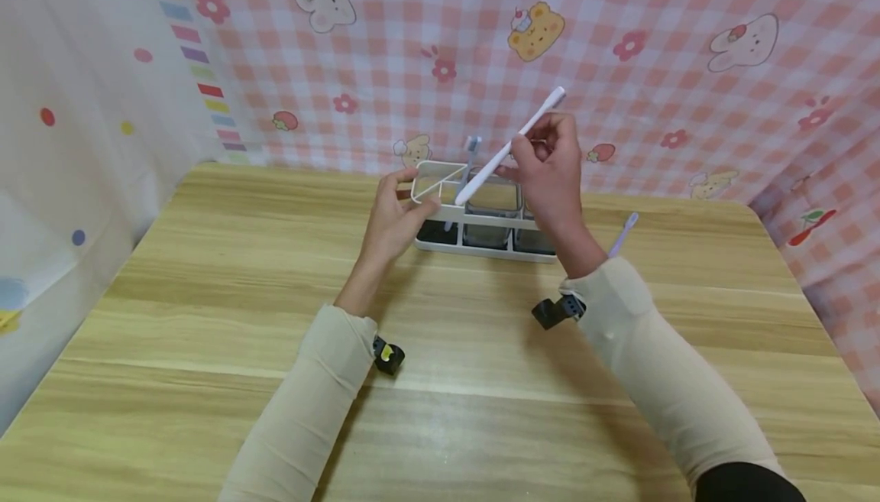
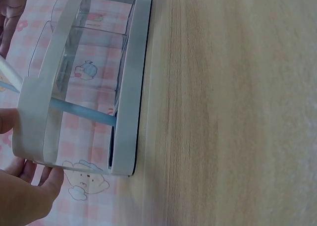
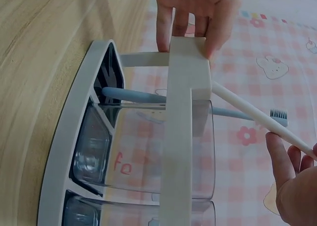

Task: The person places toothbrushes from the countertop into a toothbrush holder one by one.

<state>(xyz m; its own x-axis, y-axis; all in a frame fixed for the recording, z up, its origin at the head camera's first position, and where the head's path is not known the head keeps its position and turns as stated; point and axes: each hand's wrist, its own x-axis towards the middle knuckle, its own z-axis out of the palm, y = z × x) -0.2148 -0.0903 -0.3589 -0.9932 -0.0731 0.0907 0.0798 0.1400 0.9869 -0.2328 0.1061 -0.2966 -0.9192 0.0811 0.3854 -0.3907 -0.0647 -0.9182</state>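
Observation:
A white toothbrush holder point(image 1: 481, 218) with an upper frame and a dark-lined base stands at the back of the table. My left hand point(image 1: 395, 215) grips its left end, thumb in front and fingers behind. Above it, my right hand point(image 1: 553, 173) pinches a white toothbrush point(image 1: 496, 162), head up and slanting right. The handle's lower tip is at the upper frame near the left slots; in the right wrist view the toothbrush point(image 3: 242, 105) meets the frame's edge. A blue toothbrush point(image 3: 133, 95) leans in the left section, bristles up.
Clear cups point(image 1: 486, 235) sit in the holder's middle and right sections. A purple toothbrush point(image 1: 622, 234) lies on the wooden table point(image 1: 440, 410), partly behind my right forearm. A pink checked cloth point(image 1: 412, 43) hangs behind the table.

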